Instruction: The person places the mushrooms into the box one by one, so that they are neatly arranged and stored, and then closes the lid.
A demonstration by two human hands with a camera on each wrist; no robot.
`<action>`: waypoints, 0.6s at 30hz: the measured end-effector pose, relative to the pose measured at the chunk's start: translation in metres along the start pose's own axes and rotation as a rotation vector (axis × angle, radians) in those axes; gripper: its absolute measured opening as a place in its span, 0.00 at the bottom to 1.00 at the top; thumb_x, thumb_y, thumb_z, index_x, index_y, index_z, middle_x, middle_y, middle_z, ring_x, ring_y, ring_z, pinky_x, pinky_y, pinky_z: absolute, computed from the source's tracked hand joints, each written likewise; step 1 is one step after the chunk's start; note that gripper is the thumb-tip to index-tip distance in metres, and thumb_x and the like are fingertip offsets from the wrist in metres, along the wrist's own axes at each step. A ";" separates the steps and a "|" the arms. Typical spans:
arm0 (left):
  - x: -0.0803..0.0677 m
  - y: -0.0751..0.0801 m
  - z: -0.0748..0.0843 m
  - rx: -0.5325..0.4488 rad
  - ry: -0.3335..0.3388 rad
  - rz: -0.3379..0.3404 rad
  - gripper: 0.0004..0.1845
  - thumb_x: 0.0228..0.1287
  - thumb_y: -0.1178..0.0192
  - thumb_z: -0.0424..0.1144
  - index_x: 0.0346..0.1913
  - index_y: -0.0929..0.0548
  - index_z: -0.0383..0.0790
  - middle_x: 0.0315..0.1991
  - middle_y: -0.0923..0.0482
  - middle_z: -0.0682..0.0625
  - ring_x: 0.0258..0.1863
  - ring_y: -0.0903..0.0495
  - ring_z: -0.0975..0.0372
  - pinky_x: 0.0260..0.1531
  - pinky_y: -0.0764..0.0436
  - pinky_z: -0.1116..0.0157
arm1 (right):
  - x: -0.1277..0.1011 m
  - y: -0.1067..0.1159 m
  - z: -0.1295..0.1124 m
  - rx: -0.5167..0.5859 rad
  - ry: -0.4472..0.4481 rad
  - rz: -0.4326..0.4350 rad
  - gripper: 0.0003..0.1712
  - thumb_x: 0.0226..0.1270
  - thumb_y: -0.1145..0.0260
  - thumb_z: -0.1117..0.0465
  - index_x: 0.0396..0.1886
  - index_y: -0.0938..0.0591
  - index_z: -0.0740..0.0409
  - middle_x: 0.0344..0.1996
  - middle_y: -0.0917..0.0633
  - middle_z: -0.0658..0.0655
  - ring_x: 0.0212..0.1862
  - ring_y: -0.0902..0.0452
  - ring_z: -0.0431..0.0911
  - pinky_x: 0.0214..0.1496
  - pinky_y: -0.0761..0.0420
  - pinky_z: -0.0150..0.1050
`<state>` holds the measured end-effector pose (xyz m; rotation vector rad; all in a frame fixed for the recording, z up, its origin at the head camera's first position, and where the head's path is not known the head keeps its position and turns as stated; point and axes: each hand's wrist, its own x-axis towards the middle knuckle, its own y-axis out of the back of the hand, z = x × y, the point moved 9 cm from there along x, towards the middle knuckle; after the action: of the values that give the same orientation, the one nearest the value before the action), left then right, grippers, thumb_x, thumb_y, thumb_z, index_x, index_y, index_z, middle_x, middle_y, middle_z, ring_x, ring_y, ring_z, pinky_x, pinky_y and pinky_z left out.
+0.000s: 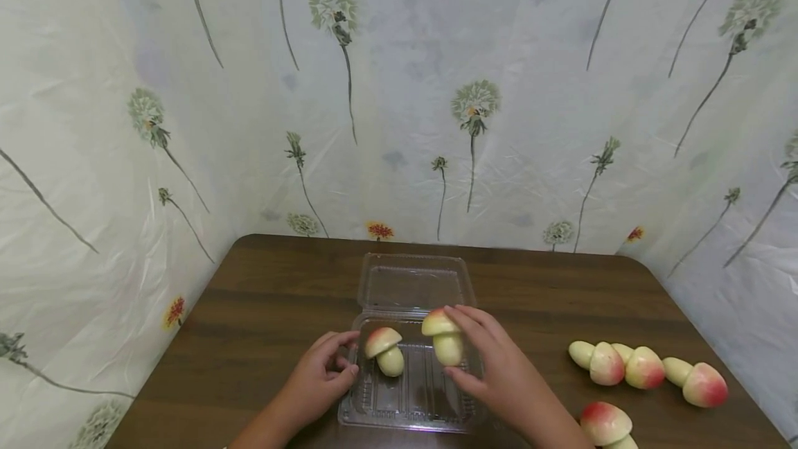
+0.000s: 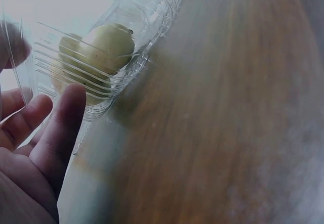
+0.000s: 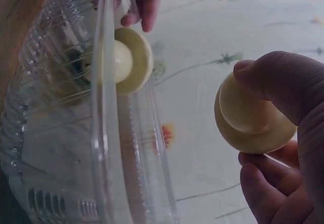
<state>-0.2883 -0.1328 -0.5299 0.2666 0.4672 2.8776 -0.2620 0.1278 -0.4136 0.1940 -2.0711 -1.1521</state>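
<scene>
Mushroom (image 1: 446, 346) pinched in right hand (image 1: 497, 359), open container (image 1: 416, 402) below, left hand (image 1: 319, 375) loose at rim (image 1: 344, 409)

Dk. brown table (image 1: 280, 296) has rounded corners; behind it hangs pale sheet (image 1: 399, 158) w/ printed dandelions (image 1: 476, 104) & some red-orange flowers (image 1: 379, 231).

No text, label, brand, number or sign can be read in any of the three views.
</scene>
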 end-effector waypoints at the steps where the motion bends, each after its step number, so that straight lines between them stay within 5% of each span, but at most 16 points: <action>1: 0.000 0.000 0.000 -0.001 0.002 0.000 0.27 0.67 0.32 0.30 0.69 0.22 0.40 0.56 0.25 0.44 0.40 0.20 0.64 0.32 0.16 0.72 | 0.000 -0.001 0.000 0.006 -0.003 -0.005 0.55 0.50 0.14 0.60 0.78 0.30 0.47 0.69 0.25 0.55 0.65 0.22 0.50 0.58 0.14 0.52; 18: -0.001 0.002 0.006 -0.038 -0.057 0.010 0.27 0.67 0.32 0.30 0.68 0.22 0.36 0.55 0.25 0.42 0.40 0.20 0.66 0.33 0.16 0.72 | 0.011 -0.017 0.007 0.106 -0.078 -0.085 0.51 0.55 0.15 0.57 0.77 0.29 0.46 0.69 0.25 0.53 0.68 0.24 0.50 0.65 0.17 0.52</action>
<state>-0.2860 -0.1333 -0.5237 0.3446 0.4018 2.8762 -0.2782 0.1172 -0.4235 0.2950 -2.2132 -1.1170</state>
